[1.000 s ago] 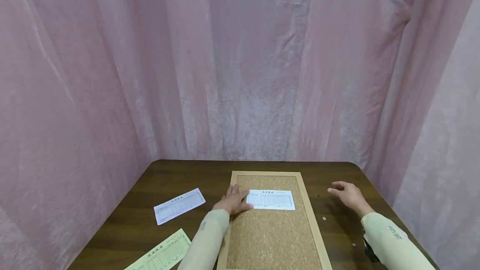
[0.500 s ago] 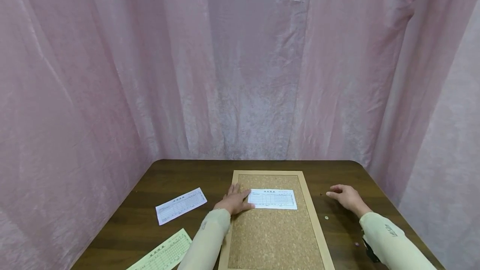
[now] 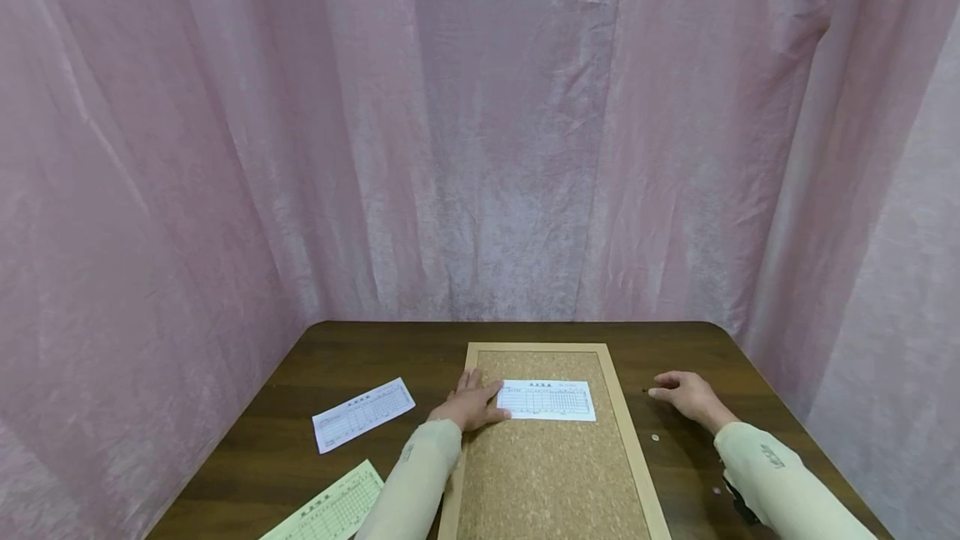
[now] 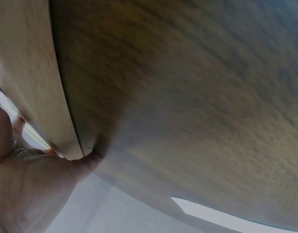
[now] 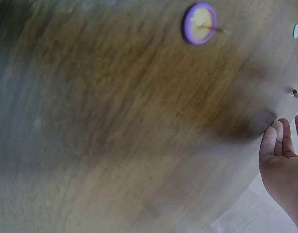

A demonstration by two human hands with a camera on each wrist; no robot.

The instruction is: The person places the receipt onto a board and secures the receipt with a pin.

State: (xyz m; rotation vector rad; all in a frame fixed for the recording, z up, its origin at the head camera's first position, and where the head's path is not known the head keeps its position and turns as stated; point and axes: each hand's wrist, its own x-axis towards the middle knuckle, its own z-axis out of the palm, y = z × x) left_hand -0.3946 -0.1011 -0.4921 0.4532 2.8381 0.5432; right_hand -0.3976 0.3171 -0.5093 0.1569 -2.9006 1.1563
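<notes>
A white printed slip (image 3: 546, 401) lies across the upper part of the cork board (image 3: 551, 473). My left hand (image 3: 468, 407) rests over the board's left frame with fingers spread, thumb and a fingertip at the slip's left end. To the right of the board, my right hand (image 3: 690, 396) is low over the table, fingers loosely bent. Its fingertips are close beside a small dark thumbtack (image 5: 294, 93). A pale thumbtack (image 5: 296, 31) and a purple-rimmed thumbtack (image 5: 200, 23) with its point sticking out lie nearer the person.
Left of the board lie another white slip (image 3: 363, 414) and a green slip (image 3: 333, 507), partly hidden by the left sleeve. The dark wooden table (image 3: 390, 348) ends at the back before pink curtains (image 3: 487, 148).
My right hand has moved slightly left, closer to the dark thumbtack. The left hand stays on the board and slip. The head view has shifted a little.
</notes>
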